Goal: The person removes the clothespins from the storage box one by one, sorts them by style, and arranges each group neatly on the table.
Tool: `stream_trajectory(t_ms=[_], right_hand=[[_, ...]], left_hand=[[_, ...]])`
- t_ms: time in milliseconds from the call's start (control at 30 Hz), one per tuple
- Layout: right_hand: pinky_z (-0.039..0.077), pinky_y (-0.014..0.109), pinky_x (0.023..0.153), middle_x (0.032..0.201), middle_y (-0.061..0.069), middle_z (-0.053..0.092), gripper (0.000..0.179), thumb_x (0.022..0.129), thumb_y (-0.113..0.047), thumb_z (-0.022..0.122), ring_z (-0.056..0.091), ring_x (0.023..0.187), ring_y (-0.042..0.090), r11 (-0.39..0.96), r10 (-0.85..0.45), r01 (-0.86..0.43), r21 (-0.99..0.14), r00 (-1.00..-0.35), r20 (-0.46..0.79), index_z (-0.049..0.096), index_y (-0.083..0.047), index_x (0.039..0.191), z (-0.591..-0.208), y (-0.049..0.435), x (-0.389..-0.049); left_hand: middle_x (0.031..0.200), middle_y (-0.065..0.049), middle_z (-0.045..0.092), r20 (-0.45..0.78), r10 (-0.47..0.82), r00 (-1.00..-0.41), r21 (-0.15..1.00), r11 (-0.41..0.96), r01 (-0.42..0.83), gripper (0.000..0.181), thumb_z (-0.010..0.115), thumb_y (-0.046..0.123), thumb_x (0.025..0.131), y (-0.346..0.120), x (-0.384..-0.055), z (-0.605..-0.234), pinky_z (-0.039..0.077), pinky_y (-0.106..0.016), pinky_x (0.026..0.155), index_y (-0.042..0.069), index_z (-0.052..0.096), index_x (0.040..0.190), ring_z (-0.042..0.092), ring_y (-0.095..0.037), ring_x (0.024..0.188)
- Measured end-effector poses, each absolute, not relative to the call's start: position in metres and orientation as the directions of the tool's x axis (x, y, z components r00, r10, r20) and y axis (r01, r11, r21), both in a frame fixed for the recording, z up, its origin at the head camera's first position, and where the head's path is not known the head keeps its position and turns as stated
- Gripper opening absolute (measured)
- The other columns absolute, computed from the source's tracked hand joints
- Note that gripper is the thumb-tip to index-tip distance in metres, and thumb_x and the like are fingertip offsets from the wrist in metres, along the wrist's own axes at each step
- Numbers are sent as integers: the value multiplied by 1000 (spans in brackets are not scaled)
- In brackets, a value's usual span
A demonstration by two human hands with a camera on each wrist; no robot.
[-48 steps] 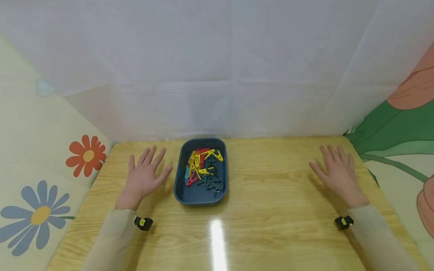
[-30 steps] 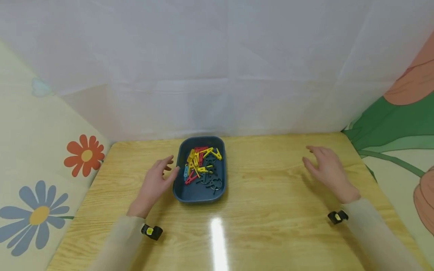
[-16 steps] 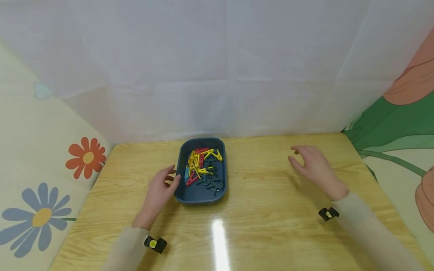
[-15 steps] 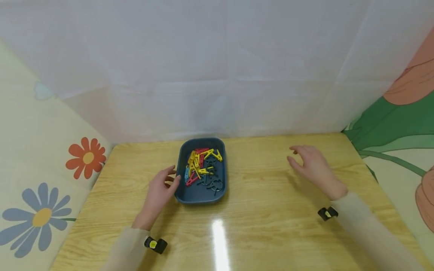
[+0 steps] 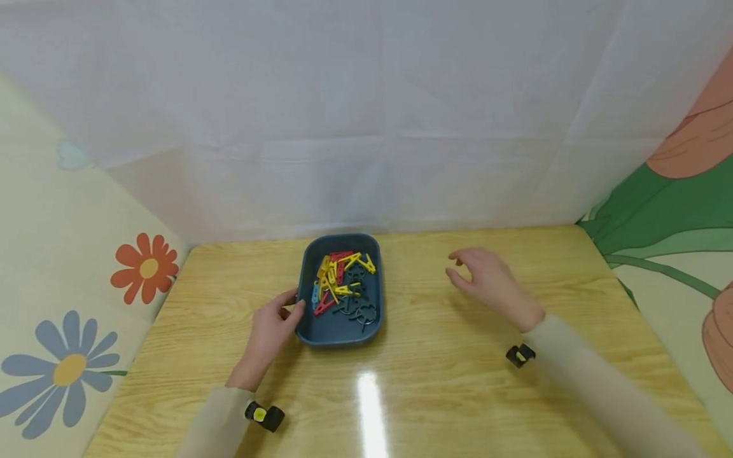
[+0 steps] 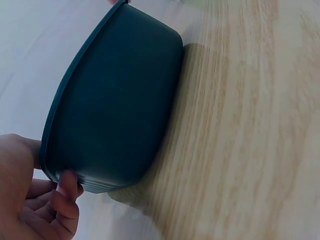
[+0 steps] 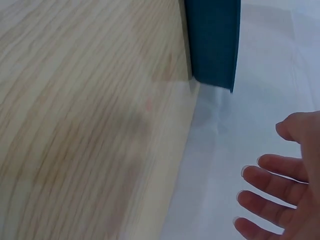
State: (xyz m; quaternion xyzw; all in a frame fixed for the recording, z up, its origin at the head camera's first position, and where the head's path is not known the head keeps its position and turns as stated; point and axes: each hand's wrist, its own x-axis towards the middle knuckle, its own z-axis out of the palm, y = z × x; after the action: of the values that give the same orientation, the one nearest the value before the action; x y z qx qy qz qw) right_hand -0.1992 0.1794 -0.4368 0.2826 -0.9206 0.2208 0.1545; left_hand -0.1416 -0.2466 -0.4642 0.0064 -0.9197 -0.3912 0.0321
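Observation:
A dark blue plastic bin (image 5: 329, 331) stands on the table, left of centre in the head view. Inside lie several yellow clothespins (image 5: 331, 275), red clothespins (image 5: 324, 304), a light blue clothespin (image 5: 315, 291) and dark round clips with metal rings (image 5: 366, 314). My left hand (image 5: 268, 332) grips the bin's left rim; the left wrist view shows the thumb at the rim and fingertips (image 6: 68, 182) against the outer wall. My right hand (image 5: 489, 285) hovers to the bin's right, holding nothing, its fingers (image 7: 270, 185) loosely bent and apart from the bin.
The wooden table (image 5: 458, 381) carries the bin near its back edge. Behind it hangs a white cloth (image 5: 458, 127). Flower-patterned cloths flank both sides, a left one (image 5: 34, 242) and a right one (image 5: 681, 331).
My left hand has come right from beside the bin and taken hold of its left rim. My right hand has moved left toward the bin, its spread fingers bending. The bin stays put.

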Motion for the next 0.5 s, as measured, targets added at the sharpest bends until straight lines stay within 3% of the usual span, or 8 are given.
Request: stream_trajectory(t_ms=[233, 500], right_hand=[[55, 51, 88, 99, 12, 74, 28, 97, -21, 73, 70, 91, 30, 704, -523, -648, -291, -750, 405, 71, 1, 114, -440, 141, -200], [55, 47, 88, 103, 9, 75, 28, 98, -24, 73, 68, 95, 27, 687, -528, -633, -356, -772, 353, 73, -1, 114, -440, 101, -200]], left_hand=[[119, -25, 71, 48, -46, -998, 723, 691, 3, 40, 63, 16, 104, -247, -142, -462, 46, -23, 58, -6, 62, 138, 58, -23, 77], [117, -26, 73, 58, -62, -996, 741, 671, 1, 39, 64, 15, 103, -245, -143, -461, 50, -22, 60, -6, 65, 135, 64, -24, 79]])
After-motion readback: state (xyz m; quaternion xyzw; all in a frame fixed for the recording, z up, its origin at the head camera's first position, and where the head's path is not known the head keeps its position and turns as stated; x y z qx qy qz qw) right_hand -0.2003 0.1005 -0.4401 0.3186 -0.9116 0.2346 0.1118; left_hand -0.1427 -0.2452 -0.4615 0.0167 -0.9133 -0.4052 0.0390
